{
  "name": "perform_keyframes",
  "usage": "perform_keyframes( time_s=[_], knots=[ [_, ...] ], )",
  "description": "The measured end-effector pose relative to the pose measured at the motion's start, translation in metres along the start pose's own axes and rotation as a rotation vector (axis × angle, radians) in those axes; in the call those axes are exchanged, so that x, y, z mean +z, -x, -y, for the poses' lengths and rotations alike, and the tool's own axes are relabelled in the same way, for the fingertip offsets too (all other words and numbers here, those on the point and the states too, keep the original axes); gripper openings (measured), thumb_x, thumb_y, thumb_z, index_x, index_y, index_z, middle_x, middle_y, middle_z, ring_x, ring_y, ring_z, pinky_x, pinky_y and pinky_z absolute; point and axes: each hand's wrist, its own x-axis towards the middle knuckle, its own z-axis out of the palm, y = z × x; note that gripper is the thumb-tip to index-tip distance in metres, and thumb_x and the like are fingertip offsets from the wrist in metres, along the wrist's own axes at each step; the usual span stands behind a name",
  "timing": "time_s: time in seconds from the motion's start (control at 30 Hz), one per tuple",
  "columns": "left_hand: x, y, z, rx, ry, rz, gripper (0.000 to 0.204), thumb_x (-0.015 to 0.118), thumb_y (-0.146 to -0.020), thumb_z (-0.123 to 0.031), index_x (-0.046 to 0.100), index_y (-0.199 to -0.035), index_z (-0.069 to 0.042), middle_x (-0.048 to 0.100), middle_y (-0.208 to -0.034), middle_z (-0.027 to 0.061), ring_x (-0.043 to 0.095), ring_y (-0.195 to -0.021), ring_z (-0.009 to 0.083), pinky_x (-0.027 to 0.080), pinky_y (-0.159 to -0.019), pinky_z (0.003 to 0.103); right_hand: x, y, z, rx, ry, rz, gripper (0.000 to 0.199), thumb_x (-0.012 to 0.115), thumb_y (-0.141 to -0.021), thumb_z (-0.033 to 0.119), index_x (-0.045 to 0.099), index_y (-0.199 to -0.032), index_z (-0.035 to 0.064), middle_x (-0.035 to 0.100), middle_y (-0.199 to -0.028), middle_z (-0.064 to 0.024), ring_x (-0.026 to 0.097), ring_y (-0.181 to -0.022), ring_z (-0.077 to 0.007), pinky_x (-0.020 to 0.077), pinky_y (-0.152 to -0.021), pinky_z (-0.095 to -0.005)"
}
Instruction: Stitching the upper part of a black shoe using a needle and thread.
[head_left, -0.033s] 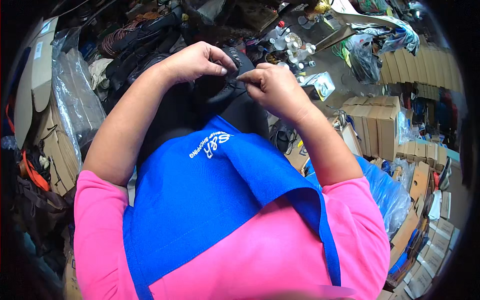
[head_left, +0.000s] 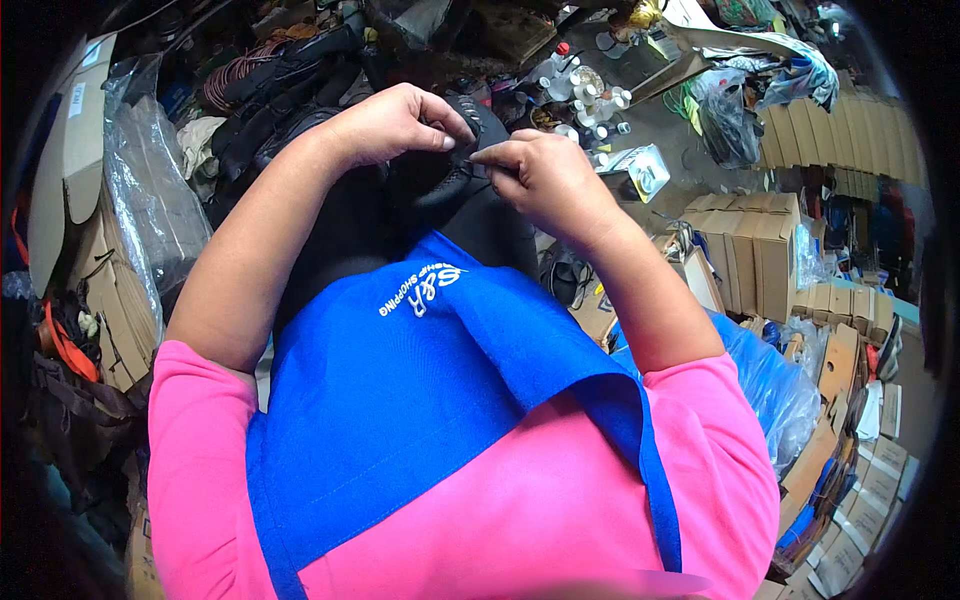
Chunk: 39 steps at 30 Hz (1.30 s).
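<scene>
Shifted slightly left with right hand, near the shoe; unmoved with left hand; cannot tell either's finger grip.

Far to my left I see a coil of cord, with a pale rag nearer me. Clear plastic stands beside tall cardboard on my left, and nearer lies an orange strap. Far right of centre I have bottles clustered on the floor — a can just nearer. Farther right sits a dark bag; boxes stand nearer on my right — blue plastic nearer still.
</scene>
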Motion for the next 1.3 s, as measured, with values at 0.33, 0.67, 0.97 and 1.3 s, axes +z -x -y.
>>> perform_keyframes(
  time_s=[0.33, 0.67, 0.97, 1.3],
  knots=[
    [-0.007, -0.006, -0.003, 0.086, -0.196, 0.086, 0.03, 0.069, -0.077, -0.011, 0.068, -0.106, -0.006, 0.063, -0.1, 0.0077, 0.058, -0.098, 0.0199, 0.044, -0.092, 0.032, 0.008, -0.013, -0.043, 0.021, -0.328, 0.1, 0.019, 0.066, -0.081, 0.01, 0.071, -0.099, 0.0132, 0.059, -0.084, -0.0053, 0.057, -0.082, -0.0185, 0.0456, -0.075, -0.0289],
    [-0.003, -0.016, 0.01, 0.068, -0.135, 0.081, 0.031, 0.07, -0.075, -0.009, 0.069, -0.106, -0.007, 0.065, -0.097, 0.0084, 0.059, -0.097, 0.0198, 0.044, -0.091, 0.032, 0.021, -0.025, -0.078, 0.055, -0.739, 0.327, 0.021, 0.065, -0.083, 0.011, 0.071, -0.104, 0.011, 0.06, -0.094, -0.0036, 0.055, -0.095, -0.0147, 0.0427, -0.087, -0.0279],
    [0.01, 0.001, 0.008, 0.106, -0.319, -0.189, 0.03, 0.066, -0.075, -0.003, 0.066, -0.105, -0.005, 0.063, -0.095, 0.0083, 0.059, -0.093, 0.0193, 0.045, -0.087, 0.033, 0.038, -0.006, -0.032, 0.049, -0.577, -0.085, 0.014, 0.072, -0.078, 0.012, 0.07, -0.091, 0.0073, 0.057, -0.079, -0.0019, 0.055, -0.075, -0.0126, 0.0453, -0.068, -0.0264],
    [0.049, 0.062, -0.006, 0.012, -0.422, -0.584, 0.023, 0.064, -0.074, 0.002, 0.07, -0.095, -0.007, 0.059, -0.08, 0.0066, 0.058, -0.079, 0.0203, 0.046, -0.072, 0.031, 0.051, 0.024, -0.01, -0.094, 0.073, -0.278, 0.032, 0.064, -0.077, 0.011, 0.065, -0.109, 0.0157, 0.052, -0.08, -0.0069, 0.054, -0.08, -0.0252, 0.0382, -0.081, -0.039]
  ],
)
